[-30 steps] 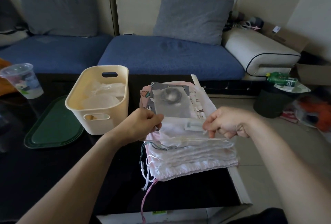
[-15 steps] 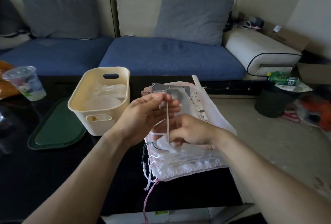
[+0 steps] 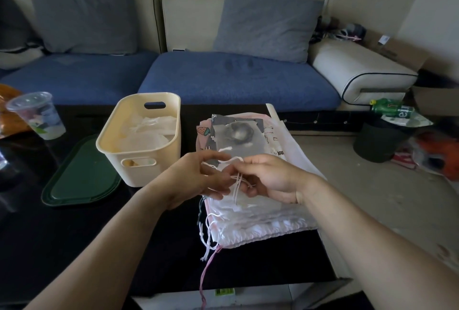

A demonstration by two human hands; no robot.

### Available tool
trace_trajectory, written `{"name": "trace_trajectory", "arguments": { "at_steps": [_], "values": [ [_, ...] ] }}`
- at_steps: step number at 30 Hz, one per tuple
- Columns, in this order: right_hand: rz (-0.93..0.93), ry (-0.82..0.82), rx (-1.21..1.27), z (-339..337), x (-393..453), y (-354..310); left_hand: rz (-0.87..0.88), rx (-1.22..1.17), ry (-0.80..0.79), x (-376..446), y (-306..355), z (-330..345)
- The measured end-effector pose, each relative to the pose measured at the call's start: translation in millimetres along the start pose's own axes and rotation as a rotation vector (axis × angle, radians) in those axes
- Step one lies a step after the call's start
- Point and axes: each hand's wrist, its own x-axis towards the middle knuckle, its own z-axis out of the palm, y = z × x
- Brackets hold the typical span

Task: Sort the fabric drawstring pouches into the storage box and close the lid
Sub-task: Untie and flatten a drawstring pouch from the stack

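Note:
A stack of fabric drawstring pouches point(image 3: 250, 213) lies on the black table, right of a cream storage box point(image 3: 141, 163) that holds pale pouches. Just above the stack, my left hand point(image 3: 196, 178) and my right hand point(image 3: 268, 178) meet, both pinching the thin white drawstring point(image 3: 236, 180) of the top sheer pouch. A grey printed pouch point(image 3: 236, 138) shows behind my fingers. The green lid point(image 3: 79, 180) lies flat on the table, left of the box.
A clear plastic cup point(image 3: 37, 116) stands at the table's far left. A blue sofa with grey cushions runs behind the table. On the floor to the right stands a black bin point(image 3: 380, 141) with a green bottle on top. Loose cords hang off the stack's near edge.
My hands held the sheer pouch stretched between them, then came together. Now they have dropped a little and work its white drawstring above the stack.

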Motion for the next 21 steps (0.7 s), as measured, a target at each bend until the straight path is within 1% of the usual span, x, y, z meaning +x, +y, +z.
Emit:
{"name": "trace_trajectory", "arguments": {
  "at_steps": [3, 5, 7, 10, 11, 12, 14, 16, 17, 19, 21],
  "values": [
    [0.012, 0.058, 0.052, -0.6, -1.8, -2.9, 0.093, 0.101, 0.106, -0.7, 0.1, 1.3],
    [0.031, 0.128, 0.111, -2.1, -1.5, -3.4, 0.135, 0.122, 0.205, 0.9, -0.8, -1.0],
    [0.04, 0.201, 0.139, -6.1, -0.1, -2.4, 0.167, 0.197, 0.326, 2.9, -1.8, -6.6],
    [0.033, 0.266, 0.171, -12.1, 0.9, -0.3, 0.154, 0.265, 0.518, 7.1, -5.6, -18.8],
    [0.029, 0.275, 0.178, -13.1, 1.2, -0.1, 0.13, 0.306, 0.556, 8.6, -7.4, -21.7],
    [0.026, 0.279, 0.179, -13.5, 1.2, 0.2, 0.105, 0.395, 0.57, 10.2, -9.6, -23.0],
    [0.026, 0.276, 0.165, -12.0, 1.2, -0.2, 0.096, 0.582, 0.577, 12.4, -14.2, -17.8],
    [0.034, 0.269, 0.139, -9.4, 2.0, -0.9, 0.194, 0.594, 0.574, 13.9, -15.1, -3.7],
    [0.04, 0.267, 0.131, -7.7, 2.4, -1.4, 0.26, 0.566, 0.532, 13.7, -13.9, 4.9],
    [0.044, 0.261, 0.12, -4.4, 4.3, -1.4, 0.338, 0.514, 0.376, 14.8, -12.8, 20.4],
    [0.037, 0.263, 0.087, -1.2, 5.0, -0.5, 0.303, 0.461, 0.224, 16.5, -14.4, 29.0]
  ]
}}
